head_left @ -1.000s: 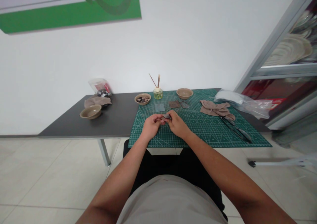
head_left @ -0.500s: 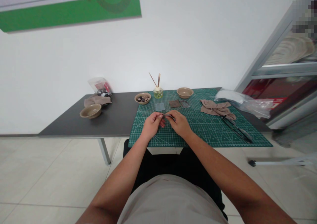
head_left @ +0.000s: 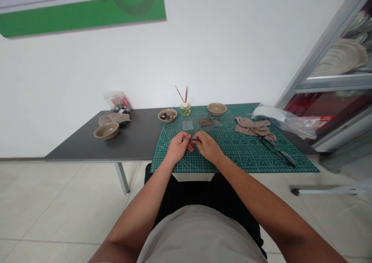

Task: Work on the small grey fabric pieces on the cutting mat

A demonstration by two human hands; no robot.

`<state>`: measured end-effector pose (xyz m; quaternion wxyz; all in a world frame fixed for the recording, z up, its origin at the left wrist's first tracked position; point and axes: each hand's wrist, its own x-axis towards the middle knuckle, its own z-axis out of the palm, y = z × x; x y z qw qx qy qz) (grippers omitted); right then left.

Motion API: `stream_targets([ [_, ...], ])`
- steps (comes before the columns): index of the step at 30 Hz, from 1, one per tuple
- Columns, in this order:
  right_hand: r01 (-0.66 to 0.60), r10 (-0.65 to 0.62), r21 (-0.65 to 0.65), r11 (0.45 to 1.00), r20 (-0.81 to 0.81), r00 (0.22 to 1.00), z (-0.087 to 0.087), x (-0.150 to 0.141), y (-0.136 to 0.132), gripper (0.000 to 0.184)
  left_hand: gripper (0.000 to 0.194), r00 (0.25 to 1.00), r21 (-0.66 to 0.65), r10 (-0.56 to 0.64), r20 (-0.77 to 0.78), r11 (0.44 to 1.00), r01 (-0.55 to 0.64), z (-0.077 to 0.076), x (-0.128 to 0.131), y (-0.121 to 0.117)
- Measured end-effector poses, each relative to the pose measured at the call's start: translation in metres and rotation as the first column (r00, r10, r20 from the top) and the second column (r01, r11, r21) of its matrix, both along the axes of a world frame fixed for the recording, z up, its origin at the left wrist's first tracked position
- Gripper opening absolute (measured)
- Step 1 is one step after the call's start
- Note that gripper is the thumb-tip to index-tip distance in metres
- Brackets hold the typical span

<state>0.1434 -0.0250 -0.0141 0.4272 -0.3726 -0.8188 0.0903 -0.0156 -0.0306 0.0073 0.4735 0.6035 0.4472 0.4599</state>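
Note:
Close to the front of the green cutting mat point(head_left: 232, 150), my two hands meet fingertip to fingertip. Thumb and finger of my left hand point(head_left: 178, 144) pinch one end of a small, thin, greyish piece point(head_left: 194, 138). My right hand point(head_left: 209, 146) is closed on its other end, fingers curled over it. The piece is mostly hidden by the fingers, so its kind cannot be made out. Just beyond the hands lie a pale square sheet point(head_left: 187, 125), a brown square piece point(head_left: 205, 121) and a greyish clear packet point(head_left: 216, 121).
At the back stand a bowl of small pieces point(head_left: 167, 116), a reed diffuser point(head_left: 185, 108) and another bowl point(head_left: 217, 108). To the right lie a brown cloth point(head_left: 252, 126), black-framed glasses point(head_left: 277, 152) and a plastic bag point(head_left: 281, 117). A third bowl point(head_left: 106, 130) is far left.
My right hand has shifted slightly left, its fingers turning around the small piece. Less of the piece's dark end shows now. My left hand has stayed nearly still.

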Motion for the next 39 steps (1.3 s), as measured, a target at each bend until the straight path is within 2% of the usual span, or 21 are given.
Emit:
stream_targets([
  [9,-0.008,0.008,0.017,1.000,-0.025,1.000,0.002,0.000,-0.001,0.007,0.020,0.998,-0.024,-0.038,0.048,0.999,0.039,-0.002,-0.001,0.002],
  [13,-0.018,0.018,-0.010,1.000,-0.012,1.000,0.001,0.001,-0.001,0.007,0.023,0.988,-0.056,-0.017,0.154,0.998,0.026,-0.006,-0.003,0.005],
  [16,0.034,-0.042,-0.089,0.995,-0.091,0.995,0.003,0.001,0.001,0.007,0.025,0.967,-0.036,0.061,0.247,0.998,-0.054,-0.009,-0.004,0.007],
  [20,0.120,-0.178,-0.279,0.953,-0.193,0.965,0.011,0.000,0.007,0.036,0.022,0.946,0.083,0.205,0.252,0.969,-0.232,-0.013,-0.003,0.008],
  [23,0.173,-0.250,-0.380,0.908,-0.163,0.954,0.018,-0.006,0.011,0.032,0.020,0.927,0.141,0.300,0.224,0.932,-0.335,-0.009,-0.003,0.006],
  [26,0.187,-0.288,-0.473,0.861,-0.150,0.946,0.018,-0.015,0.014,0.025,0.019,0.913,0.231,0.377,0.154,0.885,-0.405,0.000,-0.004,0.002],
  [28,0.178,-0.263,-0.509,0.842,-0.098,0.960,0.016,-0.021,0.015,0.016,0.019,0.920,0.291,0.382,0.090,0.873,-0.391,0.007,-0.006,-0.003],
  [30,0.190,-0.227,-0.492,0.849,-0.016,0.974,0.012,-0.025,0.013,0.011,0.018,0.934,0.336,0.356,0.042,0.875,-0.349,0.010,-0.008,-0.007],
  [33,0.262,-0.254,-0.361,0.895,0.071,0.965,0.010,-0.027,0.010,0.017,0.022,0.947,0.338,0.321,-0.021,0.894,-0.295,0.007,-0.012,-0.011],
  [35,0.278,-0.278,-0.281,0.919,0.040,0.960,0.010,-0.024,0.008,0.025,0.023,0.950,0.306,0.300,-0.083,0.915,-0.262,0.002,-0.015,-0.013],
  [37,0.211,-0.227,-0.269,0.940,-0.030,0.973,0.011,-0.020,0.005,0.029,0.021,0.947,0.277,0.269,-0.174,0.936,-0.215,-0.002,-0.017,-0.014],
  [39,0.090,-0.124,-0.317,0.944,-0.088,0.988,0.013,-0.014,0.002,0.026,0.018,0.940,0.269,0.222,-0.261,0.951,-0.150,-0.005,-0.018,-0.014],
])
